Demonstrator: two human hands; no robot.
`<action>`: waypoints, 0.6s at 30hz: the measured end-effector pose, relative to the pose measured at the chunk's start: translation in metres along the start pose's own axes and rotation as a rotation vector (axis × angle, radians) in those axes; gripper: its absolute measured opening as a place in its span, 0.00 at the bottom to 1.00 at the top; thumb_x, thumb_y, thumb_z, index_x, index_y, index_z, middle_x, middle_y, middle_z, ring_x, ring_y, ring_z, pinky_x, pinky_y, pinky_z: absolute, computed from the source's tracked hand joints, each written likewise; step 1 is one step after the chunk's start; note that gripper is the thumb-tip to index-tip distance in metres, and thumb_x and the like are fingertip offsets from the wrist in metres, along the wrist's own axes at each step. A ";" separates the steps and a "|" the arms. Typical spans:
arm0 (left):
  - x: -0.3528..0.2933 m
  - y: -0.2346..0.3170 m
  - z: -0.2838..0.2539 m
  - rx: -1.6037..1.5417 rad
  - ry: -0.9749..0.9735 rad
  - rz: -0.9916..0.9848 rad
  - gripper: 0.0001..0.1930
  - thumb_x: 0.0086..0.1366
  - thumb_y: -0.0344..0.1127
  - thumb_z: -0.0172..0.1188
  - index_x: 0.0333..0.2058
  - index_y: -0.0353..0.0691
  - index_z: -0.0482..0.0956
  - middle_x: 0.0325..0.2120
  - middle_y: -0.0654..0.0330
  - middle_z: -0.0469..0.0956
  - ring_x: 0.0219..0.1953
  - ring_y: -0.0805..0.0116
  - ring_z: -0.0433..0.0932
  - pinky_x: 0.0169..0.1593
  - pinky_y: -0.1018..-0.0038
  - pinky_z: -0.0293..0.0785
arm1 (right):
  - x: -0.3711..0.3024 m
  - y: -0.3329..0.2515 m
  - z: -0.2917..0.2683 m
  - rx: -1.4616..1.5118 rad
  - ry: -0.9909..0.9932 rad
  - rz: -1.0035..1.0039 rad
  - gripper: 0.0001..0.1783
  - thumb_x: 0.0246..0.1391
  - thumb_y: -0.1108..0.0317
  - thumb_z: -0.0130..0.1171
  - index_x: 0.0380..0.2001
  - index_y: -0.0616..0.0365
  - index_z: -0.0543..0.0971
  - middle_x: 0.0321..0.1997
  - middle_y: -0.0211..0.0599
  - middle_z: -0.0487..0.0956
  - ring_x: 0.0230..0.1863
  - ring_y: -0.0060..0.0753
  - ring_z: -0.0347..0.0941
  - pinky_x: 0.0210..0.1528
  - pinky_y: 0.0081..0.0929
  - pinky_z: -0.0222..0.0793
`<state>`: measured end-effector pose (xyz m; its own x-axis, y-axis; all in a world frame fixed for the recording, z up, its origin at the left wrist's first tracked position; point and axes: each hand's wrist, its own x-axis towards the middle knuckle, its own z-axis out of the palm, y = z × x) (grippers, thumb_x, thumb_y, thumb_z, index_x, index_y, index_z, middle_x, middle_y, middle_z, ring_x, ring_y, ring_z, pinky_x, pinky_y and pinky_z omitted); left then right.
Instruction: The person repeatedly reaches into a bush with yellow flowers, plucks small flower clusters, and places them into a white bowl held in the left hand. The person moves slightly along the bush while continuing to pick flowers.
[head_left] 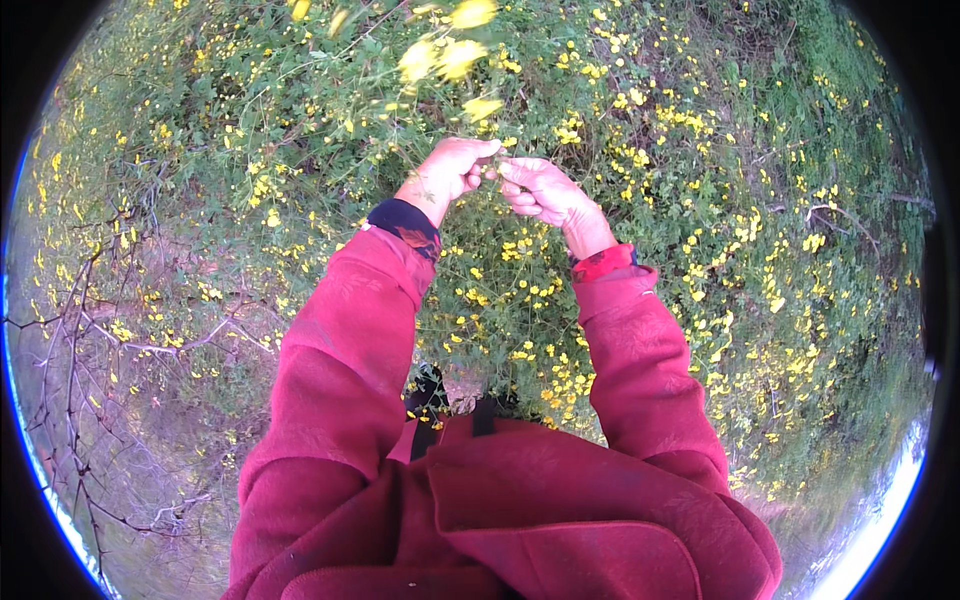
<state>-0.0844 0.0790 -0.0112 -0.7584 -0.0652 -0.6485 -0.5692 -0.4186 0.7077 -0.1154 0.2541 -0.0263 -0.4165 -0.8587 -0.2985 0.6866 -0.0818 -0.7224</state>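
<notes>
The person's right hand (547, 190) pinches a thin green stem (491, 172); the left hand (447, 174) curls just beside it, grip impossible to tell, near blurred bright-yellow flowers (460, 58).

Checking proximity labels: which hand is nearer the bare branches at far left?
Left. The left hand is up and right of the bare branches; the right hand lies further right.

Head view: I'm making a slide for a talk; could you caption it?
Left hand and right hand close together at a bit of greenery, amid yellow flowers and green foliage.
</notes>
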 end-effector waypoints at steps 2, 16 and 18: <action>-0.002 -0.002 -0.005 0.041 -0.005 0.024 0.07 0.54 0.35 0.61 0.27 0.39 0.78 0.14 0.70 0.69 0.11 0.82 0.60 0.14 0.86 0.57 | -0.007 0.003 -0.002 0.049 0.055 -0.031 0.13 0.58 0.63 0.46 0.36 0.63 0.72 0.18 0.24 0.65 0.12 0.11 0.50 0.11 0.10 0.46; -0.032 -0.028 0.004 0.338 0.223 0.207 0.11 0.51 0.35 0.65 0.33 0.37 0.79 0.17 0.67 0.75 0.10 0.83 0.57 0.14 0.85 0.54 | -0.020 0.035 0.046 0.124 0.067 0.127 0.36 0.49 0.34 0.42 0.35 0.62 0.67 0.20 0.29 0.64 0.11 0.12 0.50 0.09 0.08 0.47; -0.034 -0.029 0.004 0.351 0.159 0.201 0.09 0.52 0.35 0.63 0.31 0.38 0.79 0.18 0.67 0.75 0.11 0.83 0.59 0.14 0.85 0.54 | -0.024 0.040 0.048 0.199 0.141 0.081 0.24 0.53 0.45 0.47 0.30 0.59 0.68 0.20 0.28 0.64 0.11 0.13 0.50 0.09 0.10 0.45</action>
<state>-0.0428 0.0967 -0.0087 -0.8221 -0.2645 -0.5041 -0.5100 -0.0515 0.8586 -0.0493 0.2468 -0.0179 -0.4253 -0.7884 -0.4444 0.8188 -0.1259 -0.5601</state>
